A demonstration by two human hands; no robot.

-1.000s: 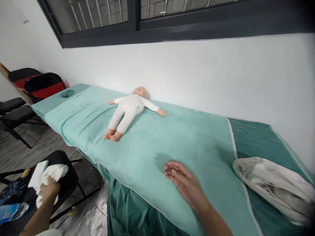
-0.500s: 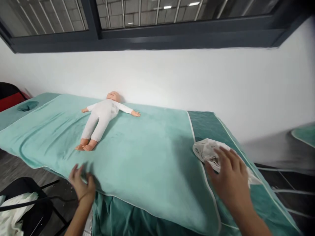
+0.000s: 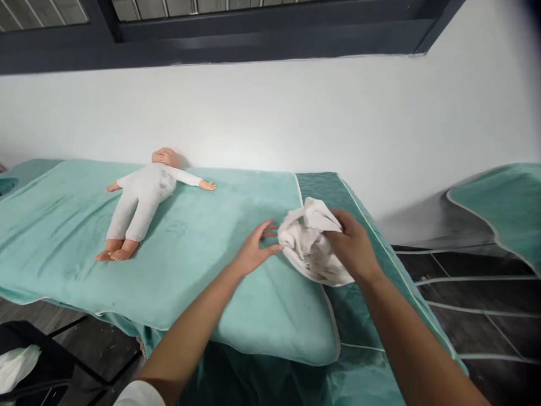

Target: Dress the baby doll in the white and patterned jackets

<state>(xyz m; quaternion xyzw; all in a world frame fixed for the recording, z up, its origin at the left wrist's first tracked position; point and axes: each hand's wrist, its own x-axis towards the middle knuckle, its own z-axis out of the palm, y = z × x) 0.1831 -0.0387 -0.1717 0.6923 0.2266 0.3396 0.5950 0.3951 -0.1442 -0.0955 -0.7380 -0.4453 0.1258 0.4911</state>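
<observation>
A crumpled white patterned cloth point(image 3: 307, 243) lies on the teal-covered table point(image 3: 236, 304), at the seam between the light towel and the darker cover. My right hand point(image 3: 353, 248) grips the cloth's right side and lifts it a little. My left hand point(image 3: 256, 249) reaches in flat from the left, fingers spread, fingertips touching the cloth's edge. A baby doll point(image 3: 141, 197) in a white suit lies on its back at the table's far left, by the wall, well apart from both hands.
A white wall point(image 3: 270, 113) runs behind the table under a dark window frame. A second teal-covered table point(image 3: 502, 203) stands at the right across a dark tiled floor. A black chair with white cloth point(image 3: 17, 363) sits at the lower left.
The view has swung right. My right hand has closed on the white cloth and bunched it up. My left hand has moved from the towel's front edge across to the cloth.
</observation>
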